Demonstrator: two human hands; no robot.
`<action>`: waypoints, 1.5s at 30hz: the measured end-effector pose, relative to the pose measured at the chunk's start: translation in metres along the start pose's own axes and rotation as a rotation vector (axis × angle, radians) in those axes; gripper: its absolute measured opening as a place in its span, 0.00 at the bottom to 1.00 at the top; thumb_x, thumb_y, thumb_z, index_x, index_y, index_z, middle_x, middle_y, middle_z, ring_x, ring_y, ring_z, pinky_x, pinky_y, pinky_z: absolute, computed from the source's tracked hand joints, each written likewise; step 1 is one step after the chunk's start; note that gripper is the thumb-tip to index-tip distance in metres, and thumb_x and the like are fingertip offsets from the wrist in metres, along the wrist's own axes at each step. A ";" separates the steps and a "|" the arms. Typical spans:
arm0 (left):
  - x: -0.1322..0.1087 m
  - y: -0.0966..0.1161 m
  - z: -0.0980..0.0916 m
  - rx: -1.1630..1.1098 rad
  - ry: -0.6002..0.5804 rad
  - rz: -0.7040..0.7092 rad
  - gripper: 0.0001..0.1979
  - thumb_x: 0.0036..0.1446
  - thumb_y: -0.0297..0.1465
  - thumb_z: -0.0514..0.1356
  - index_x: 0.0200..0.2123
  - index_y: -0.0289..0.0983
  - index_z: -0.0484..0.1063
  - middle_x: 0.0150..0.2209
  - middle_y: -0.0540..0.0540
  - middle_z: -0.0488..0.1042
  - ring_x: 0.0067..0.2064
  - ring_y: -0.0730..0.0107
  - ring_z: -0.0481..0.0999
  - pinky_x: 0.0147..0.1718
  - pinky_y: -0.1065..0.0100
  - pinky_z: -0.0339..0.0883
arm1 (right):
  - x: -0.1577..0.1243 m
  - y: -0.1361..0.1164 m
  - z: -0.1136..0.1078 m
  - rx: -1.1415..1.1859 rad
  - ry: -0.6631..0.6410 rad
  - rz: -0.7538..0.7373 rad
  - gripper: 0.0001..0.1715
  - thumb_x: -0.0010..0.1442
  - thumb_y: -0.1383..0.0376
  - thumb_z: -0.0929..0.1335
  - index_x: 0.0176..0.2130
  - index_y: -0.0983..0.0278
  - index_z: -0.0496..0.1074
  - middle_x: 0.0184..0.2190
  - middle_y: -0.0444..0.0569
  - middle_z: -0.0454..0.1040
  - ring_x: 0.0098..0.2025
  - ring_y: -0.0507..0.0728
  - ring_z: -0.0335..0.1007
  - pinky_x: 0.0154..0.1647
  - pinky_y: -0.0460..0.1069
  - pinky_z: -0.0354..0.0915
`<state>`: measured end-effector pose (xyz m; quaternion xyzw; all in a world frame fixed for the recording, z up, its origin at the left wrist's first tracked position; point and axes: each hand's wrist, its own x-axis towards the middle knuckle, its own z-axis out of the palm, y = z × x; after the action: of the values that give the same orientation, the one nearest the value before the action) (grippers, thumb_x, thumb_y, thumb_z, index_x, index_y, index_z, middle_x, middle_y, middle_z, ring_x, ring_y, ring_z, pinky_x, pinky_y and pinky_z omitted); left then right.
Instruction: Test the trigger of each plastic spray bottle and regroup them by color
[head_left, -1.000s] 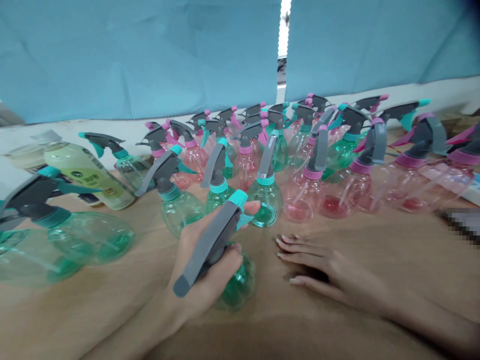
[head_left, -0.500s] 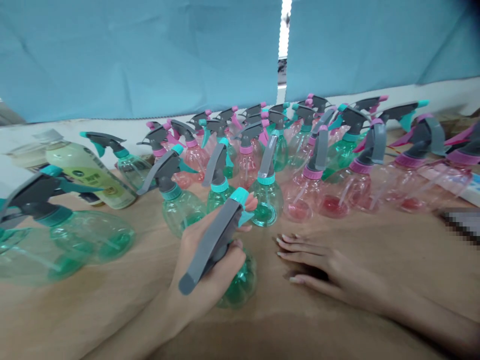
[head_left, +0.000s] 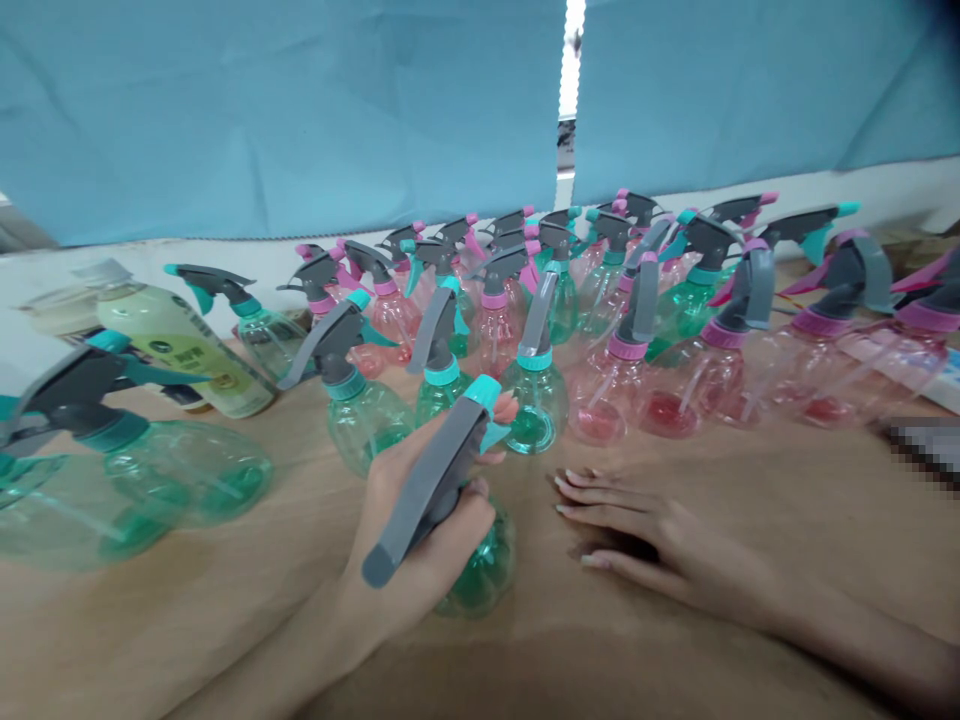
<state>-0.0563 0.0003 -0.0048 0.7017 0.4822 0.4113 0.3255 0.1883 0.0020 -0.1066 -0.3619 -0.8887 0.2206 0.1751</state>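
My left hand (head_left: pixel 420 540) is wrapped round the neck of a green spray bottle (head_left: pixel 484 570) at the front of the wooden table. The bottle's grey head with its turquoise nozzle rises above my fist, and most of its neck is hidden by my fingers. To the right, my right hand (head_left: pixel 637 530) lies palm down on the tabletop, fingers stretched toward the bottle but apart from it. Just behind my left hand stand a green spray bottle (head_left: pixel 536 400) and another green one (head_left: pixel 364 425).
Several pink spray bottles (head_left: pixel 607 400) stand in rows at the back right. A yellow-green bottle (head_left: pixel 187 345) leans in view at the left, behind green sprayers (head_left: pixel 225 480). Blue sheeting (head_left: pixel 300 110) covers the back. A pixelated dark object (head_left: pixel 930 445) lies at the right edge.
Almost nothing differs; the whole view has shifted very slightly to the right. My left hand keeps its hold on the spray bottle, and my right hand stays flat.
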 end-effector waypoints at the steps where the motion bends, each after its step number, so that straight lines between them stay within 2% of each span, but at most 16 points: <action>1: 0.000 -0.001 0.000 -0.002 0.008 0.001 0.24 0.44 0.26 0.54 0.46 0.43 0.73 0.45 0.50 0.78 0.41 0.63 0.79 0.40 0.65 0.75 | 0.000 0.000 0.000 0.000 -0.001 0.004 0.26 0.64 0.55 0.64 0.60 0.58 0.63 0.62 0.47 0.62 0.64 0.58 0.54 0.64 0.58 0.53; 13: -0.001 -0.007 0.004 -0.017 0.039 0.055 0.23 0.47 0.26 0.54 0.49 0.41 0.73 0.48 0.49 0.78 0.40 0.65 0.80 0.41 0.67 0.76 | -0.001 0.000 0.001 -0.001 0.010 -0.001 0.27 0.64 0.56 0.64 0.60 0.58 0.63 0.62 0.47 0.62 0.64 0.58 0.54 0.65 0.57 0.52; 20: -0.001 -0.005 0.002 0.045 0.042 0.053 0.20 0.48 0.27 0.53 0.44 0.42 0.74 0.43 0.51 0.79 0.38 0.65 0.80 0.36 0.68 0.75 | 0.000 0.000 0.001 -0.008 0.011 -0.006 0.26 0.65 0.56 0.64 0.60 0.59 0.63 0.62 0.48 0.62 0.64 0.58 0.54 0.65 0.58 0.53; 25: -0.002 -0.010 0.002 0.077 0.039 0.008 0.19 0.46 0.24 0.53 0.41 0.45 0.72 0.45 0.53 0.77 0.41 0.66 0.78 0.41 0.65 0.73 | 0.000 0.000 0.001 -0.003 -0.001 0.001 0.26 0.65 0.55 0.64 0.60 0.58 0.63 0.62 0.47 0.62 0.64 0.57 0.54 0.65 0.57 0.52; 27: -0.003 -0.010 0.002 0.088 0.047 -0.001 0.16 0.47 0.25 0.53 0.39 0.45 0.72 0.41 0.53 0.77 0.38 0.66 0.78 0.39 0.65 0.72 | -0.001 0.001 0.001 0.002 -0.004 0.001 0.27 0.64 0.55 0.64 0.60 0.58 0.63 0.62 0.46 0.61 0.64 0.57 0.53 0.65 0.57 0.52; 30: -0.003 -0.006 0.000 0.124 0.034 -0.010 0.15 0.47 0.28 0.53 0.39 0.44 0.72 0.30 0.52 0.76 0.28 0.66 0.75 0.30 0.65 0.70 | -0.001 0.002 0.002 0.025 0.009 0.007 0.27 0.64 0.55 0.64 0.60 0.57 0.63 0.62 0.46 0.62 0.64 0.58 0.54 0.65 0.57 0.52; 34: -0.002 0.002 -0.002 0.153 0.023 -0.013 0.14 0.47 0.29 0.53 0.38 0.43 0.72 0.25 0.53 0.71 0.22 0.68 0.68 0.23 0.67 0.64 | -0.001 0.000 0.001 0.044 0.016 0.010 0.27 0.64 0.56 0.65 0.60 0.57 0.63 0.62 0.47 0.62 0.64 0.58 0.54 0.65 0.57 0.51; 37: -0.001 0.005 -0.001 0.161 0.019 -0.033 0.11 0.45 0.31 0.53 0.33 0.43 0.71 0.20 0.54 0.65 0.18 0.70 0.61 0.19 0.68 0.59 | -0.001 0.000 0.000 0.046 0.005 0.014 0.27 0.64 0.55 0.64 0.60 0.57 0.63 0.62 0.46 0.61 0.65 0.58 0.53 0.66 0.57 0.51; 41: 0.000 0.006 -0.001 0.150 0.015 -0.058 0.08 0.43 0.30 0.52 0.29 0.43 0.68 0.18 0.55 0.63 0.18 0.70 0.61 0.20 0.68 0.61 | -0.001 0.000 -0.001 0.062 -0.001 0.022 0.27 0.64 0.55 0.64 0.60 0.56 0.63 0.62 0.46 0.61 0.65 0.58 0.53 0.65 0.58 0.51; 45: 0.002 0.004 -0.001 0.183 0.004 -0.036 0.10 0.44 0.31 0.52 0.31 0.43 0.70 0.21 0.53 0.69 0.19 0.70 0.65 0.21 0.68 0.64 | -0.001 0.000 -0.001 0.076 -0.002 0.023 0.27 0.64 0.54 0.64 0.60 0.57 0.63 0.62 0.47 0.62 0.65 0.58 0.53 0.66 0.58 0.50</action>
<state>-0.0555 0.0005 0.0000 0.7188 0.5312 0.3609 0.2662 0.1889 0.0016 -0.1061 -0.3650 -0.8755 0.2568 0.1852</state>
